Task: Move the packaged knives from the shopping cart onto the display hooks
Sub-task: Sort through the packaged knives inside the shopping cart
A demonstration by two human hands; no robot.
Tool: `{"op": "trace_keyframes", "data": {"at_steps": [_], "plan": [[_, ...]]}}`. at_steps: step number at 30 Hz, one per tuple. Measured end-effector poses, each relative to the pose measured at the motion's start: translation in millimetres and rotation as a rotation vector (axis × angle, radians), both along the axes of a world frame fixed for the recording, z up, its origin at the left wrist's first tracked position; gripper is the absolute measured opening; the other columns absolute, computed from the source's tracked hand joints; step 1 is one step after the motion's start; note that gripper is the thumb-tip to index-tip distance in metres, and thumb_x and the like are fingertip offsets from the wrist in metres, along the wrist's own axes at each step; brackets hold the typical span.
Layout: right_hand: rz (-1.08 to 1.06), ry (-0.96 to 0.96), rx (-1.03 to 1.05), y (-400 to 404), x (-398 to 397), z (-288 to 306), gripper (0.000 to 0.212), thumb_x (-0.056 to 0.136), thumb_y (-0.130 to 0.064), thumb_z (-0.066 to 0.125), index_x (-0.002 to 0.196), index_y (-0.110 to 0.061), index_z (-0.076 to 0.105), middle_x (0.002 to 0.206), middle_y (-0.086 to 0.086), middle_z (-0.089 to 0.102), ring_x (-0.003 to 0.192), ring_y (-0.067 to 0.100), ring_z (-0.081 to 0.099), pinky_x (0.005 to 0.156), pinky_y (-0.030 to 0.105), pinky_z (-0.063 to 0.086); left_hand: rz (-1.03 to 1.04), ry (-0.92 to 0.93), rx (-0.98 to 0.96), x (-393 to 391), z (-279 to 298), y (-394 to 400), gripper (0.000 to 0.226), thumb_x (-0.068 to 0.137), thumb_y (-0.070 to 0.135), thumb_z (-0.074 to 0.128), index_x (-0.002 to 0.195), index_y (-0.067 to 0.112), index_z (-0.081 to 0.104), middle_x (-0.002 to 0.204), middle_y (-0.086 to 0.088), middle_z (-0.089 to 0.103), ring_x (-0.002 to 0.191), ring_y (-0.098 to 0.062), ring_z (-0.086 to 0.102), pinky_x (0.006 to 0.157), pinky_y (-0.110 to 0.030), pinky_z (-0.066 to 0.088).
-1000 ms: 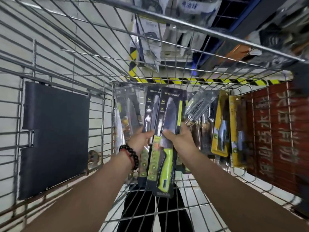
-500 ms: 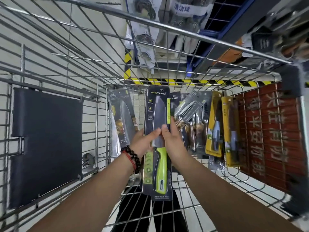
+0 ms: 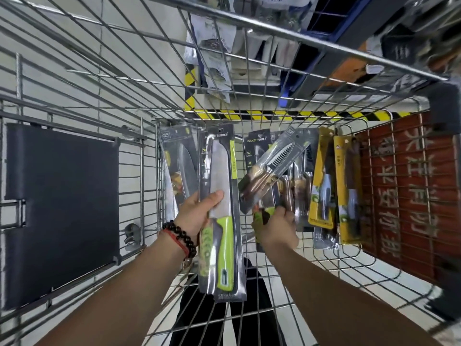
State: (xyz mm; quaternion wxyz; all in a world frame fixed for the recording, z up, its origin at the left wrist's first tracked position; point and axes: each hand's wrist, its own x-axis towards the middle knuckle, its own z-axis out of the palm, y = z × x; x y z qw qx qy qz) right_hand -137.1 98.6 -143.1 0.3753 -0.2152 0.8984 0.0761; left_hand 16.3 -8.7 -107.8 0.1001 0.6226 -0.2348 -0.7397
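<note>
Your left hand [image 3: 197,213] holds the green-handled knife pack [image 3: 220,211] upright inside the shopping cart [image 3: 287,33], thumb across the blade window, fingers hidden behind the card; grip wrapped round the pack at mid-height. The pack's lower end hangs free above the cart's wire floor. Your right hand [image 3: 277,227] is reaching into the row of packs at the far wall, fingers curled round the bottom of a second green-handled pack [image 3: 258,156] that is mostly covered by a tilted serrated knife pack [image 3: 272,166] leaning across it; how firmly the hand holds cannot be read, since the fingertips are buried among the packs. Left of your held pack, another dark pack [image 3: 179,161] stands against the wire, its lower part behind your left hand. To the right, two yellow-carded knives [image 3: 321,178] stand upright, near a red printed panel [image 3: 409,186] with blurred lettering. A dark flap [image 3: 62,211] hangs on the cart's left wall. A beaded bracelet [image 3: 179,236] sits on your left wrist. Goods beyond the cart are blurred and unreadable; no display hooks can be made out.
</note>
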Motion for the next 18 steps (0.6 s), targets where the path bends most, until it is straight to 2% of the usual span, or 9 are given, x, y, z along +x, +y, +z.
{"op": "trace_keyframes", "data": {"at_steps": [2,5,7,9,10,12,13,15,18], "plan": [[-0.053,0.033,-0.022,-5.6,9.7,-2.1,0.049,0.088,-0.029,0.065,0.125,-0.010,0.038,0.135,0.014,0.036,0.115,0.034,0.050,0.077,0.043,0.051,-0.036,0.010,0.007,-1.2,0.4,1.9,0.092,0.041,0.061,0.087,0.118,0.019,0.062,0.114,-0.005,0.071,0.098,-0.027,0.068,0.088,-0.043,0.052],[-0.088,-0.011,0.007,-6.9,17.6,-4.7,0.048,0.086,-0.005,0.063,0.126,-0.008,0.037,0.146,0.017,0.027,0.096,0.033,0.063,0.064,0.035,0.051,-0.045,0.016,-0.008,-1.0,0.2,2.5,0.070,0.057,0.051,0.081,0.116,0.018,0.062,0.110,-0.006,0.072,0.076,-0.015,0.069,0.068,-0.030,0.053],[-0.119,-0.049,-0.037,-5.6,17.9,-0.7,0.050,0.086,-0.005,0.062,0.127,-0.009,0.034,0.147,0.018,0.035,0.094,0.035,0.065,0.062,0.032,0.047,-0.028,-0.001,0.003,0.2,0.6,3.1,0.069,0.065,0.049,0.081,0.121,0.016,0.057,0.112,-0.005,0.070,0.090,-0.020,0.068,0.075,-0.033,0.054],[-0.231,-0.070,-0.091,-6.2,7.6,11.0,0.052,0.085,-0.004,0.060,0.127,-0.011,0.031,0.116,0.013,0.058,0.084,0.031,0.065,0.064,0.038,0.056,-0.016,-0.013,0.019,1.9,3.3,1.3,0.072,0.066,0.048,0.081,0.125,0.016,0.055,0.116,-0.006,0.069,0.101,-0.026,0.065,0.071,-0.029,0.053],[-0.270,-0.075,-0.094,-4.8,-2.4,15.7,0.052,0.084,-0.003,0.058,0.128,-0.012,0.031,0.100,0.008,0.060,0.080,0.029,0.065,0.066,0.043,0.058,-0.014,-0.029,0.026,2.7,4.6,0.6,0.080,0.065,0.049,0.081,0.131,0.014,0.051,0.121,-0.007,0.067,0.107,-0.031,0.064,0.070,-0.030,0.054],[-0.247,-0.093,-0.065,-4.6,-29.6,29.4,0.045,0.082,-0.010,0.056,0.124,-0.015,0.039,0.090,0.003,0.061,0.077,0.027,0.065,0.068,0.043,0.058,-0.011,-0.075,0.032,4.1,8.9,0.7,0.102,0.059,0.057,0.084,0.141,0.016,0.042,0.132,-0.008,0.060,0.123,-0.041,0.052,0.089,-0.045,0.054],[-0.202,-0.113,-0.051,-5.5,-43.0,37.0,0.040,0.080,-0.014,0.057,0.119,-0.017,0.048,0.089,0.003,0.063,0.075,0.025,0.065,0.064,0.038,0.057,-0.018,-0.088,0.024,7.7,5.3,1.7,0.111,0.052,0.063,0.085,0.144,0.019,0.040,0.136,-0.008,0.057,0.126,-0.044,0.047,0.098,-0.055,0.046],[-0.137,-0.172,-0.046,-8.8,-60.6,48.8,0.032,0.079,-0.017,0.063,0.110,-0.018,0.061,0.084,0.001,0.064,0.068,0.016,0.061,0.056,0.028,0.051,-0.024,-0.067,0.009,12.1,6.2,2.4,0.118,0.049,0.067,0.084,0.146,0.022,0.035,0.138,-0.004,0.056,0.125,-0.041,0.051,0.103,-0.059,0.040],[-0.140,-0.244,-0.038,-15.2,-55.3,45.7,0.027,0.082,-0.021,0.066,0.105,-0.009,0.065,0.085,0.004,0.065,0.067,0.015,0.056,0.063,0.035,0.053,-0.005,-0.025,-0.014,13.0,14.3,-1.1,0.104,0.055,0.059,0.082,0.141,0.016,0.043,0.128,-0.004,0.063,0.113,-0.026,0.062,0.103,-0.051,0.044]]}}
